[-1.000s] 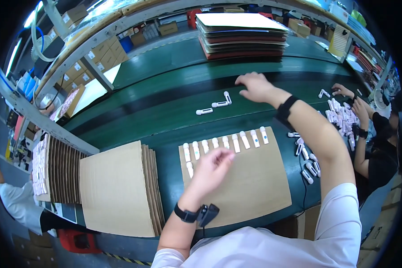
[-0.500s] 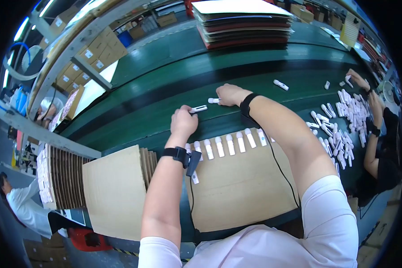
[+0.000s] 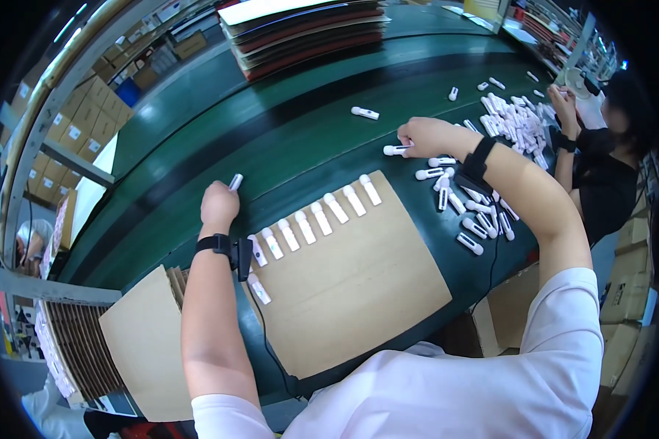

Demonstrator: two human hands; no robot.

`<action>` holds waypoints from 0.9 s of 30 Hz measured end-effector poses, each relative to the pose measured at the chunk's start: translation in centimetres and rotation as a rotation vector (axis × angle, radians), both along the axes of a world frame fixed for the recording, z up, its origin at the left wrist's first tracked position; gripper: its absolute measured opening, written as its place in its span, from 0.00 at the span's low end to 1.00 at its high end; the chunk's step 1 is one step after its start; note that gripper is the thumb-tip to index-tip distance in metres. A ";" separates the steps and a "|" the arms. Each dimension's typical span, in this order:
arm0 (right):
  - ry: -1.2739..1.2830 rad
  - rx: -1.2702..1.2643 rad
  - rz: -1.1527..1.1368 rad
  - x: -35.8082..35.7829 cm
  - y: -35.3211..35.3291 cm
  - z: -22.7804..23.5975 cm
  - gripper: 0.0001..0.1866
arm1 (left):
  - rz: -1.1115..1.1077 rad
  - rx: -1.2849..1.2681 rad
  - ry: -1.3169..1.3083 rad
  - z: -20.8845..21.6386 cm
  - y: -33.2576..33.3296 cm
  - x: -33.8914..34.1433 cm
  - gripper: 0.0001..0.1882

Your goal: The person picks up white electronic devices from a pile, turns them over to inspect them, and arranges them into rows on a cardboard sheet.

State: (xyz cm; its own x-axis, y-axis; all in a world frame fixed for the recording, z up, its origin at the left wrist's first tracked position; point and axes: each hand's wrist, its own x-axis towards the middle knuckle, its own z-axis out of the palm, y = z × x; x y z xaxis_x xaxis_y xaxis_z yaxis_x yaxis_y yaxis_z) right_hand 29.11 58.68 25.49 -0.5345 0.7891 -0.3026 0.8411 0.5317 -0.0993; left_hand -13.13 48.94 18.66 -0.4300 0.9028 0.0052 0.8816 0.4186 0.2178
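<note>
Left hand [image 3: 220,205], just past flat tan cardboard sheet [image 3: 359,285]: fingers closed on short white plastic stick [image 3: 236,182], tip pointing away-right. Farther, right hand [image 3: 426,137]: fingers curled at white round-headed plastic stick [image 3: 395,151], lying left of fingertips, axis sideways; grip unclear.

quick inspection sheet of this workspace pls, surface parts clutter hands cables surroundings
Surface: green bench; cardboard sheet in front of the person.
Job's things: row of white pieces along the sheet's far edge; one more below its left end.
Clutter: loose white pieces right of the sheet; board stack at the far side.
Hands: left hand holds a white piece; right hand touches another, grip unclear.
Cables: black cable over the sheet's left side; another right of it.
Surroundings: co-worker right; cartons left.
</note>
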 end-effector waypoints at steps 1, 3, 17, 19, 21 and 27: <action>-0.002 -0.014 -0.018 0.7 -0.5 0.0 0.13 | -0.002 0.000 0.003 0.1 0.0 -0.1 0.18; 0.035 0.008 -0.028 1.9 -1.0 -0.3 0.13 | -0.055 0.160 -0.292 1.1 -0.2 0.0 0.14; 0.054 -0.011 -0.013 0.9 1.0 -0.6 0.16 | -0.346 0.586 -1.504 3.9 -17.9 12.2 0.13; 0.095 0.008 0.000 -0.9 2.5 -0.9 0.17 | -0.196 0.617 -1.583 2.8 -19.4 11.9 0.12; 0.136 0.041 0.005 -2.9 4.0 -1.2 0.18 | -0.185 0.605 -1.599 2.2 -20.6 11.9 0.11; 0.091 0.186 -0.111 -8.8 6.7 -4.0 0.22 | -0.142 0.473 -1.387 0.5 -22.5 12.3 0.12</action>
State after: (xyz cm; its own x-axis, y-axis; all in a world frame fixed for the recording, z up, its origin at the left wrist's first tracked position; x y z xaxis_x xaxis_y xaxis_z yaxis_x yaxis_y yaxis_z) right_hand 20.34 65.35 21.49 -0.4597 0.8823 -0.1008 0.8876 0.4527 -0.0857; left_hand -0.85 26.48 19.20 -0.2467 0.9687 -0.0281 -0.1155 -0.0007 0.9933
